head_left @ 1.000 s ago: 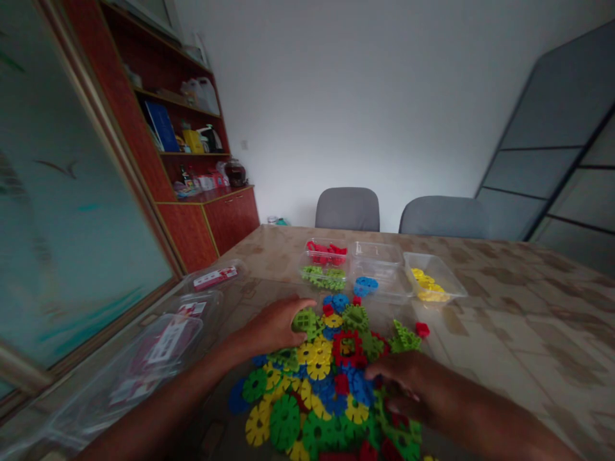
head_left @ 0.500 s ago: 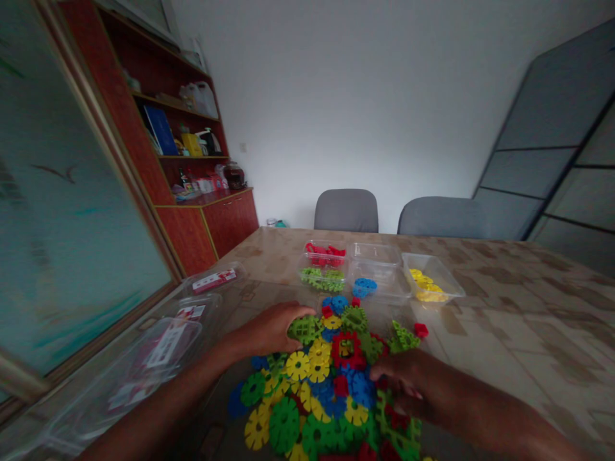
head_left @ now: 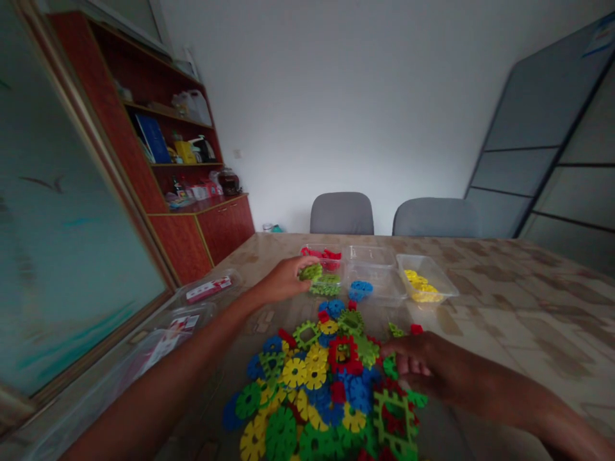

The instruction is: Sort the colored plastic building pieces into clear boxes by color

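My left hand (head_left: 287, 280) pinches a light-green notched plastic piece (head_left: 311, 272), above a clear container (head_left: 342, 274) with similar green pieces (head_left: 325, 284) in it. My right hand (head_left: 417, 362) hovers at the right side of the pile, index finger stretched out and the other fingers loosely bent; no held piece shows. Beside it, a light-green pointed piece (head_left: 395, 330) is partly covered. Between my arms lies a heap of interlocking pieces: yellow discs (head_left: 295, 372), green discs (head_left: 281, 432), blue pieces (head_left: 360, 388) and a red square frame (head_left: 344, 353).
Red pieces (head_left: 330, 257) lie in a clear container at the back. Another clear tub (head_left: 387, 282) holds blue pieces (head_left: 360, 290); a tub (head_left: 444, 282) at right holds yellow ones (head_left: 421, 287). Clear lids (head_left: 166, 339) lie at left. Two grey chairs (head_left: 342, 213) stand behind the table.
My left hand has lifted a light-green piece from the heap and carried it forward to the green container. My right hand has shifted slightly right and away from the heap's middle.
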Demonstrator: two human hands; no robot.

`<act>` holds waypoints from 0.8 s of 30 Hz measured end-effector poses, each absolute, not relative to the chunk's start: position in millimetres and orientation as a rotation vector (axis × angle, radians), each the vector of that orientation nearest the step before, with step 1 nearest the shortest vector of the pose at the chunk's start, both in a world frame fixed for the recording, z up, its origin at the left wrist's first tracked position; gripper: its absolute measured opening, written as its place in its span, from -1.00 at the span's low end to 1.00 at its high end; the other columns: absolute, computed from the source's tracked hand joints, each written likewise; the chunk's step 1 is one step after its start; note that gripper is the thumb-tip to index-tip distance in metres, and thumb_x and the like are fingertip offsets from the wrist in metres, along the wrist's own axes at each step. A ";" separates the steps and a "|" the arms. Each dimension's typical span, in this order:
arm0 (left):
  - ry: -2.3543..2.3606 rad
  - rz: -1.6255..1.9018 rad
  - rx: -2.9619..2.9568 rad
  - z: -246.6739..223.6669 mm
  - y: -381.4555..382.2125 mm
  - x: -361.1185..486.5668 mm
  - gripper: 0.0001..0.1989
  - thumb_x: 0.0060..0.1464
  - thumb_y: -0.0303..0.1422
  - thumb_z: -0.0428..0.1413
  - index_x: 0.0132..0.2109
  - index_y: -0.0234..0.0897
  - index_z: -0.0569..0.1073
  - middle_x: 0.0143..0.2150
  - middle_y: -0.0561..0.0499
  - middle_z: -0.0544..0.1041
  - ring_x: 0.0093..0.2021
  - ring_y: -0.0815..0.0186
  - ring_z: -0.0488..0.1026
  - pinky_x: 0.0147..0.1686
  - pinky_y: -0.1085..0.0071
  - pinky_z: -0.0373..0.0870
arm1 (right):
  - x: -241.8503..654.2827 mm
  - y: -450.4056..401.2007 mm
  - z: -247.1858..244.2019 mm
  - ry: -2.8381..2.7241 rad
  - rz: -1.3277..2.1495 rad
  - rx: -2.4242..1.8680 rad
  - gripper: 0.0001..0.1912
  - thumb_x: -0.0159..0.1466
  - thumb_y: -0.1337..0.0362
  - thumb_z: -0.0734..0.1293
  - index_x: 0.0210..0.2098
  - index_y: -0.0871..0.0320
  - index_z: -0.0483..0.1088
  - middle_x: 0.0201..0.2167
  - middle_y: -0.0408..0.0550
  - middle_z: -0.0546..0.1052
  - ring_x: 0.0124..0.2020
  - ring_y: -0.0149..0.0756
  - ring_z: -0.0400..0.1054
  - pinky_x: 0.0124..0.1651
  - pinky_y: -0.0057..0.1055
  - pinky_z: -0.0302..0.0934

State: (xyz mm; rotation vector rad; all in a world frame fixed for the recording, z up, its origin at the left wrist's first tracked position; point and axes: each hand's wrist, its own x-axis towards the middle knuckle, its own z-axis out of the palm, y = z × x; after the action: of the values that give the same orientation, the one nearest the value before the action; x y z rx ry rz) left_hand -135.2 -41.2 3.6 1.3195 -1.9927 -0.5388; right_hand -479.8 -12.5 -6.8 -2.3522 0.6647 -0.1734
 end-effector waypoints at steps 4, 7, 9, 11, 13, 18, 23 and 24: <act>-2.039 -0.571 1.330 0.3 -98.9 -126.9 -0.52 -0.09 -0.55 0.12 0.05 -0.42 0.39 0.04 -0.17 0.50 0.06 0.11 0.42 0.09 0.22 0.32 | -481.8 -12.2 -8.0 0.658 -0.191 -2.364 -0.87 0.34 0.29 0.23 -0.19 0.13 0.40 -0.31 -0.08 0.49 -0.33 -0.31 0.37 -0.35 -0.48 0.19; -2.091 -0.593 1.362 -7.5 -126.0 -122.9 -0.60 -0.07 -0.54 0.20 -0.02 -0.42 0.43 -0.02 -0.17 0.52 0.00 0.11 0.45 0.06 0.14 0.35 | -482.7 -11.7 -5.6 0.664 -0.191 -2.353 -0.85 0.35 0.29 0.22 -0.17 0.13 0.41 -0.30 -0.07 0.49 -0.33 -0.31 0.38 -0.34 -0.48 0.21; -2.133 -0.617 1.384 -13.2 -134.3 -121.8 -0.67 0.00 -0.49 0.24 -0.05 -0.40 0.45 -0.04 -0.14 0.52 -0.02 0.13 0.46 0.04 0.11 0.37 | -482.8 -11.7 -3.7 0.674 -0.188 -2.349 -0.82 0.34 0.29 0.24 -0.10 0.12 0.42 -0.30 -0.07 0.50 -0.32 -0.30 0.39 -0.33 -0.48 0.22; -2.171 -0.639 1.410 -17.7 -137.0 -120.9 -0.74 0.08 -0.43 0.23 -0.07 -0.39 0.45 -0.06 -0.11 0.51 -0.05 0.16 0.47 0.00 0.11 0.40 | -482.4 -11.9 -2.4 0.683 -0.188 -2.351 -0.79 0.34 0.30 0.24 -0.06 0.13 0.42 -0.29 -0.05 0.51 -0.31 -0.29 0.39 -0.32 -0.48 0.23; -2.195 -0.639 1.445 -20.5 -136.9 -119.3 -0.78 0.16 -0.37 0.20 -0.08 -0.38 0.45 -0.08 -0.09 0.51 -0.09 0.19 0.47 -0.05 0.14 0.43 | -481.7 -12.2 -2.2 0.675 -0.194 -2.358 -0.80 0.35 0.29 0.22 -0.10 0.14 0.43 -0.27 -0.03 0.51 -0.30 -0.28 0.39 -0.31 -0.47 0.23; -2.239 -0.559 1.569 -22.7 -134.5 -112.5 -0.82 0.21 -0.31 0.16 -0.25 -0.38 0.46 -0.25 -0.01 0.50 -0.20 0.23 0.47 -0.11 0.20 0.42 | -482.2 -12.8 -4.2 0.684 -0.197 -2.363 -0.79 0.35 0.27 0.22 -0.08 0.12 0.43 -0.26 -0.04 0.51 -0.28 -0.27 0.41 -0.30 -0.45 0.26; -2.266 -0.562 1.615 -26.3 -135.9 -116.0 -0.80 0.21 -0.31 0.16 -0.30 -0.39 0.46 -0.30 0.02 0.49 -0.24 0.25 0.47 -0.16 0.24 0.44 | -487.4 -15.9 -2.1 0.683 -0.258 -2.354 -0.70 0.36 0.26 0.22 0.05 0.13 0.41 -0.27 -0.02 0.53 -0.30 -0.26 0.41 -0.33 -0.46 0.28; -2.262 -0.572 1.618 -27.3 -136.8 -118.1 -0.82 0.21 -0.32 0.15 -0.27 -0.39 0.46 -0.28 0.01 0.49 -0.24 0.26 0.47 -0.17 0.25 0.44 | -488.4 -16.8 -1.8 0.675 -0.266 -2.355 -0.72 0.37 0.25 0.22 0.02 0.13 0.43 -0.27 -0.01 0.53 -0.31 -0.26 0.41 -0.34 -0.47 0.27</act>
State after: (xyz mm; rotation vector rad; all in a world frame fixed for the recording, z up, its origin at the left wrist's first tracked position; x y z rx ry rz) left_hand -118.1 -136.8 -27.3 1.6181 -2.2621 -0.5720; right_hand -488.4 -16.8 -1.8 -2.3547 0.6749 -0.2661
